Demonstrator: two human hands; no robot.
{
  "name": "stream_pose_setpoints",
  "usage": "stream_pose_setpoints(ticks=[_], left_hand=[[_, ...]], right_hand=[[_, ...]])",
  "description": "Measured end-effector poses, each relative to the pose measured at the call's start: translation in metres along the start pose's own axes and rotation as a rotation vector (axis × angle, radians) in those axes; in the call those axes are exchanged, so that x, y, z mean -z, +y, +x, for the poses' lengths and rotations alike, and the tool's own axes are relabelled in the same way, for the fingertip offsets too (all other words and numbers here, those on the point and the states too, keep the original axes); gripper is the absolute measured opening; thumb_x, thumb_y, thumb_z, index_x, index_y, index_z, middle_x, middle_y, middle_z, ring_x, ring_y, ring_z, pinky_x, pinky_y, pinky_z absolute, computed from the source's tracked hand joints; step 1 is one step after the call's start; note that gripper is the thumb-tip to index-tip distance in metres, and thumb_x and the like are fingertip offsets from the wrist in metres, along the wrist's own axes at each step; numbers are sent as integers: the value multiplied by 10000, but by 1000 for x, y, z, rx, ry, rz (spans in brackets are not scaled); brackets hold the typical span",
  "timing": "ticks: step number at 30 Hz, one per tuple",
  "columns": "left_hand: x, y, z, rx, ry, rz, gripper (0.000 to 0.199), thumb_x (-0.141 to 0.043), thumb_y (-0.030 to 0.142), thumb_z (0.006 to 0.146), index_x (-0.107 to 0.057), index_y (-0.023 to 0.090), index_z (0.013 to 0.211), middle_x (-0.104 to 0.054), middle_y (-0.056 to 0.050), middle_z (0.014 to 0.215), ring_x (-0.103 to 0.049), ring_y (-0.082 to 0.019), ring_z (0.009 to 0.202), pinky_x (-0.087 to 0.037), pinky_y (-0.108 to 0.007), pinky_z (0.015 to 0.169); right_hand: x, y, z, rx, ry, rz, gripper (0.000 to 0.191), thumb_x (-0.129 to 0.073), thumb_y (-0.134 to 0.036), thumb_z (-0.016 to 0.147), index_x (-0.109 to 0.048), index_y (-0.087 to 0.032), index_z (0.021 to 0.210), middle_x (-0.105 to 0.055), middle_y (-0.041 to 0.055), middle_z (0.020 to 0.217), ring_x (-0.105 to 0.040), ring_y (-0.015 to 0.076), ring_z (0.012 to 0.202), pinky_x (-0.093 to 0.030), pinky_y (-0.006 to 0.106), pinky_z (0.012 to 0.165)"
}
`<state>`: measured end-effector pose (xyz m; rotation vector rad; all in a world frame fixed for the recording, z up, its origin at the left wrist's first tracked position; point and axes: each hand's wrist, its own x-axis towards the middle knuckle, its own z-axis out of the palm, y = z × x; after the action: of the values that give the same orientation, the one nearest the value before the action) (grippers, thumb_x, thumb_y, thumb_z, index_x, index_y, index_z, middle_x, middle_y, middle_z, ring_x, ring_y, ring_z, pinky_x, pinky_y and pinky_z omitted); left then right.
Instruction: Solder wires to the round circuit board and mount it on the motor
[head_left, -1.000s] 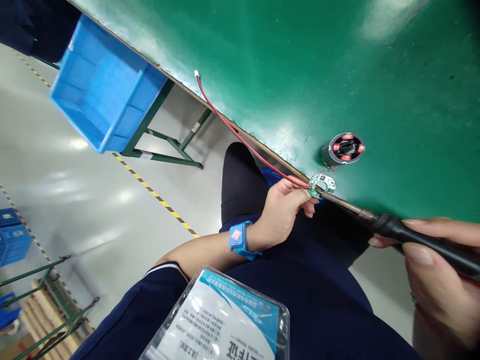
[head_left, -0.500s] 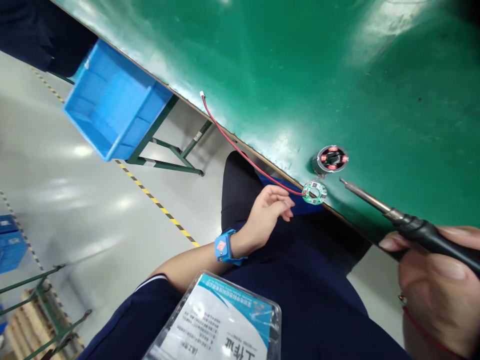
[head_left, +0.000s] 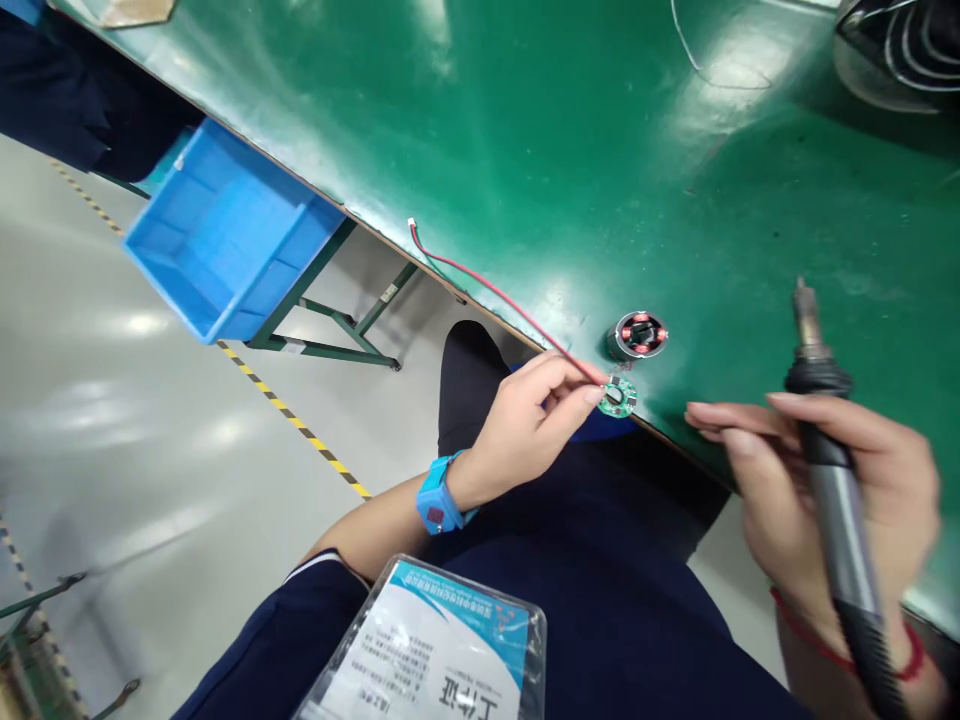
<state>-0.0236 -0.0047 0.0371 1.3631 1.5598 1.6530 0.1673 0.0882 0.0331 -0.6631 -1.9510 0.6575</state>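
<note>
My left hand, with a blue wrist strap, pinches the small round green circuit board at the near edge of the green table. A red wire runs from the board along the edge to a white plug. Just behind the board stands a small round motor stator with copper coils. My right hand grips a soldering iron, its tip pointing up and away, well to the right of the board. The fingers of that hand are stretched toward the board.
A blue plastic bin sits at the table's left edge over a green frame. A thin wire and a dark fan-like object lie at the far right. A badge holder hangs at my chest.
My right hand has swung the soldering iron from pointing at the board to upright, away from it. My left hand has closed on the board again after briefly letting go.
</note>
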Motion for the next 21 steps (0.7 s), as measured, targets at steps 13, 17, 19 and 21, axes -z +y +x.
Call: stream_pose_setpoints(ticks=[13,17,19,21], left_hand=[[-6,33,69,184,-215,-351,213,-559,302,880,-515,97,841,-564,-27,730,-489,-45,508,-398,-163,440],[3,32,53,184,-127,-321,205,-552,304,896,-461,120,894,-495,11,647,-461,-49,497,-374,-174,454],[5,31,41,250,-184,-317,232,-542,330,904,-467,114,862,-492,6,641,-450,-44,485,-357,-172,441],[4,29,31,324,-259,-368,257,-533,351,908,-496,100,863,-527,-14,696,-470,-44,495,-365,-169,436]], right_hand=[[-25,-16,28,149,53,-46,565,-695,-87,729,-428,-163,1221,-606,76,947,-615,174,858,-467,376,843],[-29,-16,33,100,72,7,589,-689,-72,715,-439,-192,1234,-601,55,919,-622,191,830,-443,431,866],[-30,-16,34,111,72,-15,594,-696,-88,711,-447,-200,1238,-610,50,903,-620,199,813,-439,439,848],[-31,-16,34,135,73,-51,611,-705,-105,708,-452,-212,1253,-619,48,900,-623,218,811,-433,448,831]])
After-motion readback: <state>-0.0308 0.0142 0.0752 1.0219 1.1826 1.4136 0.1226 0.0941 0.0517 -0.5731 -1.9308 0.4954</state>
